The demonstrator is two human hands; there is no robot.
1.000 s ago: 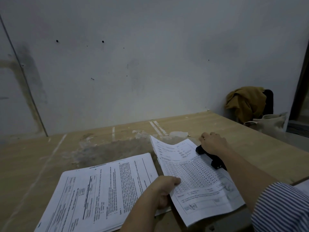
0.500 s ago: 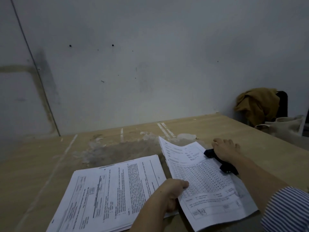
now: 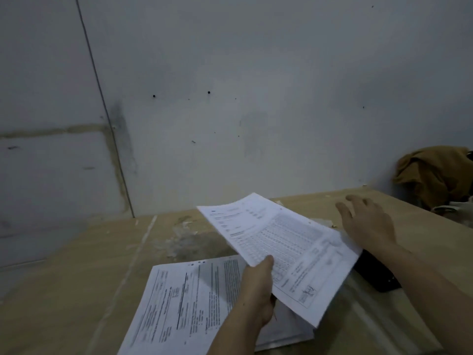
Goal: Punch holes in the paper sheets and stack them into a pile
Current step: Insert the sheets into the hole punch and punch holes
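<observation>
My left hand (image 3: 257, 293) grips the near left edge of a printed sheet with a table on it (image 3: 281, 244) and holds it tilted in the air above the desk. Small punched holes show along the sheet's right edge. Under it lies a pile of printed sheets (image 3: 186, 303) flat on the desk. My right hand (image 3: 366, 221) hovers to the right with fingers spread and nothing in it. The black hole punch (image 3: 376, 275) sits on the desk below my right forearm, partly hidden by the lifted sheet.
The wooden desk (image 3: 76, 278) has a scuffed, stained patch near the back wall (image 3: 230, 98). At the far right a mustard-coloured cloth (image 3: 435, 172) is draped over a dark chair, with a light bag below it.
My right hand has come off the hole punch and opened. My left hand has lifted the sheet clear of the punch and swung it up and leftward over the pile.
</observation>
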